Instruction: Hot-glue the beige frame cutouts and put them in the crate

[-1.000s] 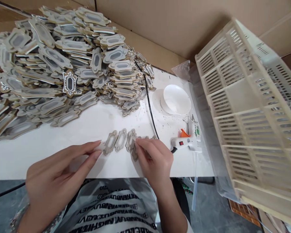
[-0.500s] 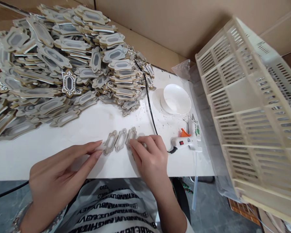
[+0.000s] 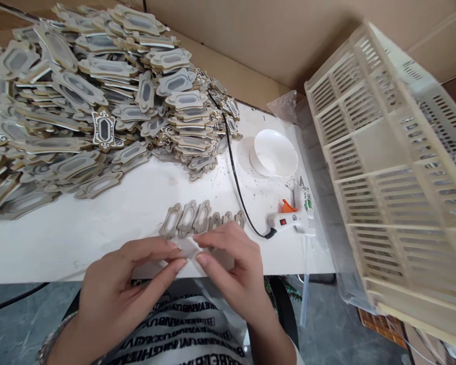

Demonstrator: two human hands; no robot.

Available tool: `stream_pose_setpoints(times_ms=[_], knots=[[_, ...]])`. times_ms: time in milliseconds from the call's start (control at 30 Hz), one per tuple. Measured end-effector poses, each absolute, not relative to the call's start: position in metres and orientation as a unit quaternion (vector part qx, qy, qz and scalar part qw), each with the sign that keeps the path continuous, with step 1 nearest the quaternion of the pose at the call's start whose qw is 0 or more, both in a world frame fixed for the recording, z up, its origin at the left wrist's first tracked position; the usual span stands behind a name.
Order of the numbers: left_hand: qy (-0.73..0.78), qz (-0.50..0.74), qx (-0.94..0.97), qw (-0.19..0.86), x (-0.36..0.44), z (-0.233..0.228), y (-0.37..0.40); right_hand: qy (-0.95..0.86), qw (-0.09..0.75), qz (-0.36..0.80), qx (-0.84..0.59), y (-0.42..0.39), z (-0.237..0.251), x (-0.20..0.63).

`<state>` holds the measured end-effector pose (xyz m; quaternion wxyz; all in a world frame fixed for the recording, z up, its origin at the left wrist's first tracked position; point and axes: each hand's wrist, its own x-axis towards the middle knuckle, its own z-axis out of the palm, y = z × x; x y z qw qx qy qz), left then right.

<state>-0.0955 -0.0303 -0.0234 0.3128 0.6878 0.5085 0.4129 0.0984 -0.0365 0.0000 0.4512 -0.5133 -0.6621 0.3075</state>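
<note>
Between my two hands, over the table's front edge, is a small whitish translucent piece (image 3: 189, 247), thin like film or plastic; its exact kind is unclear. My left hand (image 3: 131, 276) pinches it from the left with thumb and index finger. From the right, my right hand (image 3: 233, 268) pinches its other side. Just beyond my fingers lies a row of small grey-beige frame-shaped plaques (image 3: 187, 217) with oval centres, side by side on the white table (image 3: 137, 218). My right fingers partly hide the row's right part.
A large heap of similar plaques (image 3: 95, 91) fills the back left. At right are a white bowl (image 3: 275, 153), a white glue gun (image 3: 289, 221) with a black cable (image 3: 233, 172), an orange piece (image 3: 289, 206) and a tall cream plastic crate (image 3: 395, 167).
My right hand has left the plaque row and come toward me. My left hand has moved right and nearer, so both now meet at the whitish piece.
</note>
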Motion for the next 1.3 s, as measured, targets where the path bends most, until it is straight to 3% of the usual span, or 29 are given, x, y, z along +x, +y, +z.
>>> stream_pose_setpoints(times_ms=[133,300,433,567,900,1100,1300], knots=[[0.461,0.43,0.696,0.343,-0.088,-0.023,-0.028,-0.625,0.465,0.374,-0.503,-0.038,0.004,0.097],[0.442,0.403,0.739,0.311,-0.087,-0.02,-0.025,-0.613,0.471,0.374,-0.512,-0.039,0.003,0.102],[0.446,0.373,0.776,0.245,-0.092,-0.017,-0.023,-0.607,0.494,0.22,-0.582,-0.041,-0.006,0.112],[0.52,0.372,0.729,0.244,-0.097,-0.019,-0.026,-0.703,0.414,0.06,-0.574,-0.041,-0.017,0.12],[0.536,0.383,0.706,0.26,-0.102,-0.028,-0.028,-0.758,0.349,-0.054,-0.548,-0.039,-0.026,0.117],[0.583,0.362,0.677,0.266,-0.094,-0.021,-0.031,-0.766,0.313,-0.066,-0.557,-0.041,-0.026,0.117],[0.54,0.389,0.703,0.251,-0.098,-0.028,-0.027,-0.766,0.277,-0.004,-0.58,-0.043,-0.021,0.121]])
